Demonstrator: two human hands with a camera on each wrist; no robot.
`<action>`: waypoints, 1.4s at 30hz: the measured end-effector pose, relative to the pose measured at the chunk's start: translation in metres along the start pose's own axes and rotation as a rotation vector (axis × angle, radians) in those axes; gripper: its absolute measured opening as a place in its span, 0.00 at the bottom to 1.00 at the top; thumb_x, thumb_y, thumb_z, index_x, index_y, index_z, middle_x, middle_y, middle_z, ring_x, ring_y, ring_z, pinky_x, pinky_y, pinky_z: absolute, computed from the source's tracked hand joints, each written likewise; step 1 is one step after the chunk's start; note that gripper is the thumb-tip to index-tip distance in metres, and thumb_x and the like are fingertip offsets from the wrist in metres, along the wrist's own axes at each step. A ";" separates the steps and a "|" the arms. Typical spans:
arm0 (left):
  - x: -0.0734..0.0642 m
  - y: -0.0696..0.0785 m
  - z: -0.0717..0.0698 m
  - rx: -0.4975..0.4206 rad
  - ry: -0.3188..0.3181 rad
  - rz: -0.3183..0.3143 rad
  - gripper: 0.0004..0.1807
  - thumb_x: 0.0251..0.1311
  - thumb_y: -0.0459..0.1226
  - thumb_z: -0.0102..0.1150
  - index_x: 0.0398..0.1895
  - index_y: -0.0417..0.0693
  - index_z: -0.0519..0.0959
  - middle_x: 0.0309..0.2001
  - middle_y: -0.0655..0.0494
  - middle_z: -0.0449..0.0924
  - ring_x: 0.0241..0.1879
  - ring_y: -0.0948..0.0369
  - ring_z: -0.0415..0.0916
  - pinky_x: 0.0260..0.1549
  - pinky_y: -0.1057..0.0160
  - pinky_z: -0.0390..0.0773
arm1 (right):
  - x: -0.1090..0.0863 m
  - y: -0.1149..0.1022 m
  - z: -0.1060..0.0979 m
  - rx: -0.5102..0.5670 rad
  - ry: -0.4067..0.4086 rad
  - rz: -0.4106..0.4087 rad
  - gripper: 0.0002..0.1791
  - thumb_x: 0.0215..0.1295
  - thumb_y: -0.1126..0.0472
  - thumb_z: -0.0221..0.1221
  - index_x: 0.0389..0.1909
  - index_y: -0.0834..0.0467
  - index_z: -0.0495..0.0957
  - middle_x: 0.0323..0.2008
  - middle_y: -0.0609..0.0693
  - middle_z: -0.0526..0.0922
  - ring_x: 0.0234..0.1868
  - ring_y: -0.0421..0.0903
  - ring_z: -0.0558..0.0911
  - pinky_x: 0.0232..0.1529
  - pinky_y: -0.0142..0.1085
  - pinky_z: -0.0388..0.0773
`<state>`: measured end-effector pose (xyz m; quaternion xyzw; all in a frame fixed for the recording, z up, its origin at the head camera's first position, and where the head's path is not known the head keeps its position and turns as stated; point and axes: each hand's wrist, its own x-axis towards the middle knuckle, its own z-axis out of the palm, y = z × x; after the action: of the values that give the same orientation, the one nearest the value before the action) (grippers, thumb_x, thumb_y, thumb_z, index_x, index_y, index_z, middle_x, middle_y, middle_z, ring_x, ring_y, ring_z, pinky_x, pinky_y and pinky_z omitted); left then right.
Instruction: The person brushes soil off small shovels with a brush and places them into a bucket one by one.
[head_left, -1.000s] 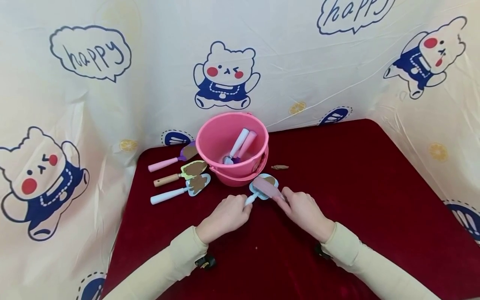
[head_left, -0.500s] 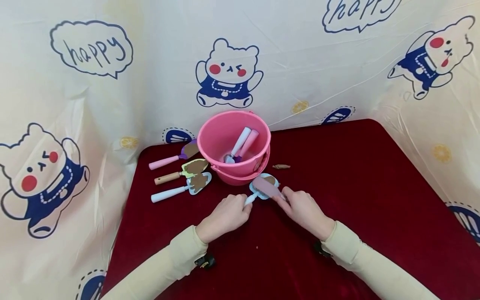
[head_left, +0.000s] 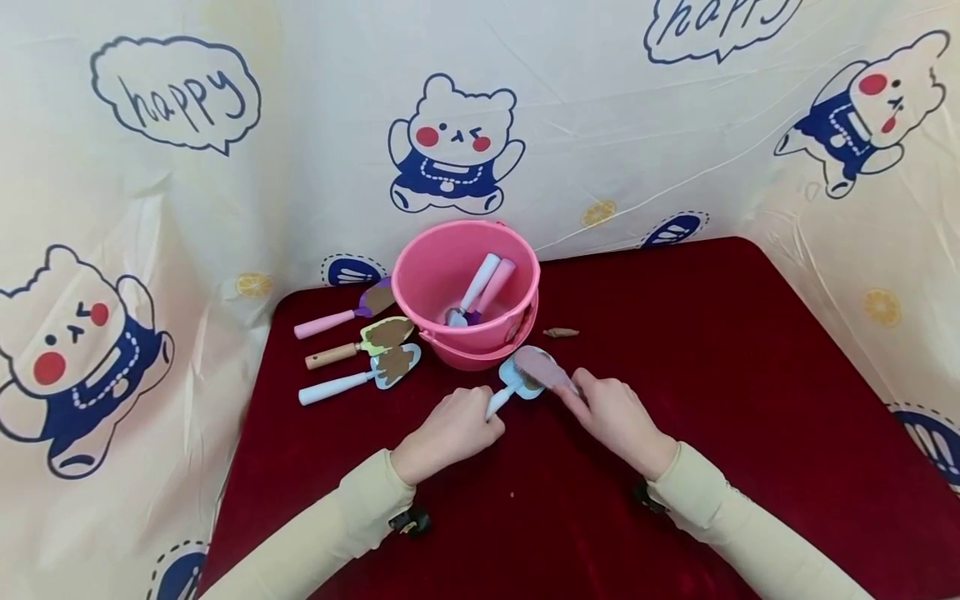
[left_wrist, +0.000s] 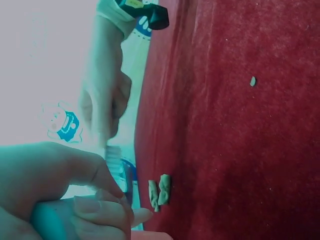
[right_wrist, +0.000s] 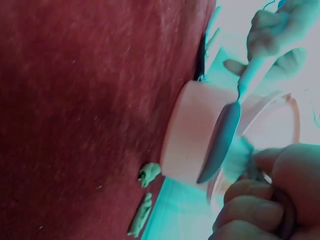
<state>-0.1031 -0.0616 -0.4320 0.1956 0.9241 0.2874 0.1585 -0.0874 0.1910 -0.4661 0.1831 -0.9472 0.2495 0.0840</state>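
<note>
My left hand [head_left: 452,433] grips the handle of a light blue toy shovel [head_left: 510,376], its blade held out in front of the bucket. My right hand [head_left: 618,421] holds a pink brush [head_left: 543,368] by its handle. The brush's bristles lie over the shovel's blade, where a little brown clay-like smear shows at the bristles' edge. In the right wrist view the shovel [right_wrist: 223,135] is seen edge-on with the bristles against its upper face. The left wrist view shows the fingers [left_wrist: 100,210] curled round the thick end of the handle.
A pink bucket [head_left: 472,340] stands beyond the hands, holding a white-handled tool [head_left: 480,279] and a pink-handled tool [head_left: 497,285]. To its left lie three brown-smeared trowels, with pink [head_left: 324,323], wooden [head_left: 333,357] and pale blue [head_left: 337,388] handles. Brown lumps [right_wrist: 140,214] lie on the red cloth.
The brush has shifted slightly right across the shovel's blade. More bare blue shows on the left, and the brush now covers most of the brown patch. The left hand has barely moved.
</note>
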 end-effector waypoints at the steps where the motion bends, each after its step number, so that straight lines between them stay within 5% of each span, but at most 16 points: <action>1: 0.000 0.000 0.000 0.003 -0.001 -0.006 0.09 0.59 0.30 0.60 0.25 0.44 0.70 0.17 0.57 0.65 0.14 0.63 0.62 0.15 0.65 0.65 | 0.000 -0.002 0.000 0.012 -0.010 -0.016 0.17 0.74 0.54 0.63 0.27 0.53 0.68 0.14 0.40 0.60 0.13 0.34 0.58 0.14 0.29 0.61; 5: 0.001 -0.001 0.001 0.007 0.011 0.000 0.10 0.59 0.30 0.60 0.24 0.45 0.71 0.17 0.57 0.65 0.14 0.63 0.63 0.14 0.65 0.65 | -0.002 -0.006 0.002 0.006 -0.007 -0.060 0.18 0.73 0.55 0.64 0.27 0.53 0.68 0.13 0.39 0.59 0.13 0.34 0.58 0.14 0.29 0.60; 13: -0.001 -0.002 0.005 -0.007 -0.001 0.006 0.10 0.61 0.30 0.59 0.24 0.45 0.69 0.16 0.58 0.63 0.13 0.63 0.62 0.14 0.65 0.64 | -0.003 -0.005 0.003 -0.059 0.053 0.028 0.20 0.74 0.55 0.63 0.25 0.56 0.66 0.13 0.42 0.59 0.11 0.37 0.60 0.11 0.31 0.61; 22: -0.002 0.000 0.004 0.004 0.020 0.038 0.11 0.59 0.30 0.58 0.23 0.46 0.68 0.16 0.59 0.63 0.14 0.64 0.62 0.14 0.65 0.65 | -0.002 -0.005 0.004 -0.026 -0.021 -0.034 0.17 0.75 0.52 0.62 0.29 0.54 0.68 0.14 0.40 0.61 0.13 0.35 0.60 0.14 0.29 0.62; 30: -0.005 -0.002 0.004 -0.018 -0.011 0.014 0.10 0.60 0.30 0.58 0.24 0.45 0.69 0.17 0.58 0.64 0.14 0.64 0.62 0.15 0.66 0.65 | 0.000 0.002 0.002 -0.058 0.058 0.040 0.21 0.75 0.55 0.63 0.25 0.56 0.64 0.14 0.42 0.58 0.12 0.36 0.58 0.12 0.30 0.60; 37: -0.004 0.000 0.004 -0.003 0.009 0.028 0.11 0.60 0.30 0.58 0.23 0.47 0.68 0.16 0.59 0.63 0.14 0.64 0.62 0.15 0.65 0.65 | 0.000 -0.008 0.002 0.007 -0.023 -0.042 0.17 0.76 0.53 0.61 0.29 0.54 0.68 0.14 0.40 0.60 0.12 0.34 0.59 0.13 0.28 0.61; 42: -0.004 0.002 0.003 -0.005 0.009 0.029 0.11 0.60 0.30 0.57 0.23 0.47 0.68 0.16 0.59 0.62 0.14 0.64 0.61 0.15 0.65 0.65 | 0.000 -0.007 0.003 -0.016 0.004 0.005 0.18 0.74 0.55 0.63 0.27 0.55 0.67 0.13 0.41 0.59 0.12 0.35 0.59 0.12 0.29 0.60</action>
<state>-0.0979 -0.0611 -0.4325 0.2073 0.9213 0.2926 0.1508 -0.0851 0.1838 -0.4661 0.1798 -0.9493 0.2427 0.0867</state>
